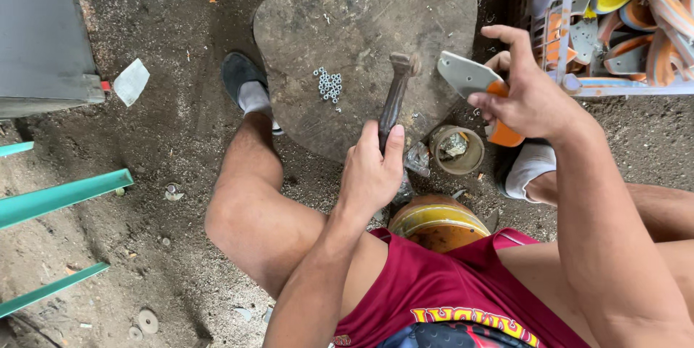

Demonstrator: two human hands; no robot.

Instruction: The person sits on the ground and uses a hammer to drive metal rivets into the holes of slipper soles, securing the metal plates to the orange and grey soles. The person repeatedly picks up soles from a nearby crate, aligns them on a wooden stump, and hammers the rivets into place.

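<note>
Single head-worn view, looking steeply down from above our own lap.

We record one camera only, so no second view shares the scene. It faces almost straight down, close over our knees and forearms. The wooden block [361, 52] sits at upper centre, with our left hand [372, 171] and right hand [528, 95] in near range. Dirt floor [166, 145] fills the left half; a crate [571, 30] of parts is cut off at the upper right corner.

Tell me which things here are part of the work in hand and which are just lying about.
In use: hammer in the left hand; grey and orange piece in the right hand; wooden block; small nuts.

Lying about: small tin; teal bars; washers on the ground.
</note>
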